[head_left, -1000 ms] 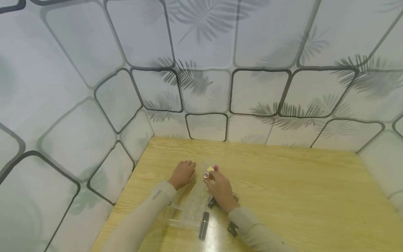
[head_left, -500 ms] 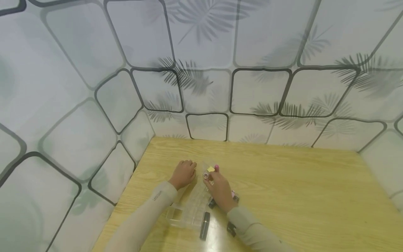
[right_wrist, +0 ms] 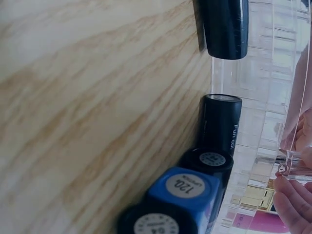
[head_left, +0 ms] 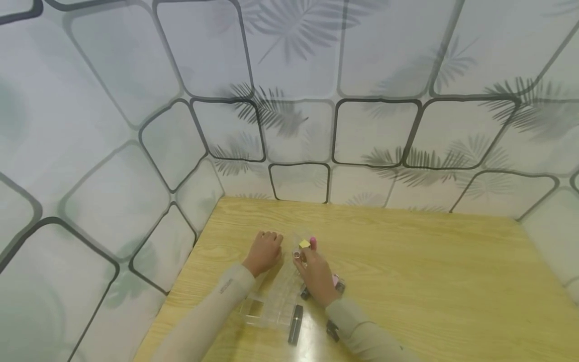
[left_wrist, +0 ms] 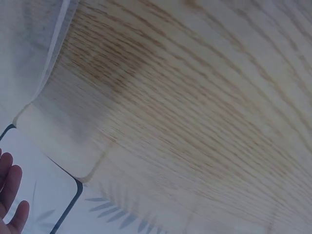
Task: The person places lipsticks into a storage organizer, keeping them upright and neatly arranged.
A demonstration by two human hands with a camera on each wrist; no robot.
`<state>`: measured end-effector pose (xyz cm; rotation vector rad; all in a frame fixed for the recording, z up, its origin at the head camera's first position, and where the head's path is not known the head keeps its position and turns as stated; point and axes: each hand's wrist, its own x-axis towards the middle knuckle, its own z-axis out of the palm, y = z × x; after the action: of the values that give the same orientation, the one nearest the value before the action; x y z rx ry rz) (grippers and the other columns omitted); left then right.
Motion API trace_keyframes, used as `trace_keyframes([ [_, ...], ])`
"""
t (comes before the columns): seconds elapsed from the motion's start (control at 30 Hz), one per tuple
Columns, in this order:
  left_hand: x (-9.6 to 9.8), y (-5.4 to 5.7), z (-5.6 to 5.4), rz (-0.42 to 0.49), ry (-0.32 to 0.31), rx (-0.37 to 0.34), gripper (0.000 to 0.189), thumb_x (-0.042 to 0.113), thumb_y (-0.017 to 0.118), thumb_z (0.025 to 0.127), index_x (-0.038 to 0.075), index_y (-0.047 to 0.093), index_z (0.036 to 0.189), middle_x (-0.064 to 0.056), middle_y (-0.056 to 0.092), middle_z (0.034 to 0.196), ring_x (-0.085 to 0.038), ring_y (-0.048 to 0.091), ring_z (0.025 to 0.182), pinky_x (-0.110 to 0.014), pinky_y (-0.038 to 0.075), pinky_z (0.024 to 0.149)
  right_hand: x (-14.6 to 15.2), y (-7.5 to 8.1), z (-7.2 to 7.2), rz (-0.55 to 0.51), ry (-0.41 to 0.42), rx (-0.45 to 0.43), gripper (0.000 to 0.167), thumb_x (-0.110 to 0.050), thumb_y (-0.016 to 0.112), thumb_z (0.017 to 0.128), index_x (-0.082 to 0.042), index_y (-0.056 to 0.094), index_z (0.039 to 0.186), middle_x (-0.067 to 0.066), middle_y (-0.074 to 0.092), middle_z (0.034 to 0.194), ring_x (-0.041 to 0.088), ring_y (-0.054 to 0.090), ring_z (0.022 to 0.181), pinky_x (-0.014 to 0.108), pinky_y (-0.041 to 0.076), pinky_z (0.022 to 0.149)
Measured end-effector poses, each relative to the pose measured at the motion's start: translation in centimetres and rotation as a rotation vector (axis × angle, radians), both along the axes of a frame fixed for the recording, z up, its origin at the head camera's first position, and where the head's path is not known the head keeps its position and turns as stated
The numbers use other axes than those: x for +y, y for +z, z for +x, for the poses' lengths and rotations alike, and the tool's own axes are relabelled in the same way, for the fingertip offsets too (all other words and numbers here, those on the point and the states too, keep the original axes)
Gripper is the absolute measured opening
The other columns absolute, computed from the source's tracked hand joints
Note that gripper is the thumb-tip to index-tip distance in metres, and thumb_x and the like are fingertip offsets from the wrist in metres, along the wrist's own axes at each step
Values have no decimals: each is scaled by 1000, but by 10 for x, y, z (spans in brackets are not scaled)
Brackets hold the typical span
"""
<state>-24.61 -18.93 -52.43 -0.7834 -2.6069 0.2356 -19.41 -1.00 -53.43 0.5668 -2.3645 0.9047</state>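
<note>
My right hand [head_left: 318, 276] pinches a small clear tube [head_left: 296, 254], its round end toward me, over the far part of a clear compartment organizer [head_left: 276, 309]. In the right wrist view, the fingers [right_wrist: 291, 200] hold this tube [right_wrist: 282, 169] close to a gold block-shaped item [right_wrist: 258, 195] and a pink tube [right_wrist: 261, 222], both standing in the organizer. My left hand [head_left: 264, 252] is at the organizer's far left side, fingers loosely bent. Only a few of its fingers [left_wrist: 10, 187] show at the edge of the left wrist view.
Along the organizer's right side lie a black tube [head_left: 295, 325], a black tube with lettering [right_wrist: 220, 122], a blue lipstick [right_wrist: 187, 190] labelled 120, and a round-ended black one [right_wrist: 156, 224]. Another dark item [head_left: 332, 331] lies beside my right sleeve. A patterned wall [head_left: 298, 182] borders the wooden table [head_left: 429, 271].
The clear tube in my right hand has come very slightly toward me. My left hand stays in place, and the head view has shifted a little.
</note>
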Motion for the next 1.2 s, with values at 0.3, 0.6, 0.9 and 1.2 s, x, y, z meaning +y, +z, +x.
trace_keyframes([
  [0.3, -1, -5, -2, 31, -16, -7, 16, 19, 64, 84, 8, 59, 95, -2, 60, 81, -15, 60, 73, -32, 50, 78, -1, -1, 1, 13, -10, -5, 22, -10, 75, 75, -2, 59, 87, 9, 67, 78, 19, 68, 70, 21, 54, 61],
  [0.6, 0, -5, -2, 62, -23, -16, 13, 16, 64, 84, 8, 59, 92, -3, 61, 81, -15, 61, 73, -33, 51, 76, 1, -1, 0, 11, -14, -4, 21, -12, 73, 77, 0, 60, 90, 11, 67, 79, 20, 67, 69, 22, 54, 60],
  [0.9, 1, -4, -1, 121, -29, -48, 8, 13, 62, 83, 8, 56, 85, -2, 56, 72, -16, 57, 66, -34, 50, 72, 8, 7, 3, 35, -11, 46, 23, -16, 75, 76, -1, 60, 85, 6, 63, 71, 14, 60, 59, 18, 50, 55],
  [1.2, 2, -4, -1, 142, -19, -79, 8, 12, 62, 82, 9, 54, 84, 0, 54, 71, -15, 55, 66, -34, 50, 73, 33, 21, 23, 39, 42, -92, 24, -14, 73, 77, -1, 61, 93, 9, 67, 78, 18, 65, 65, 18, 51, 57],
])
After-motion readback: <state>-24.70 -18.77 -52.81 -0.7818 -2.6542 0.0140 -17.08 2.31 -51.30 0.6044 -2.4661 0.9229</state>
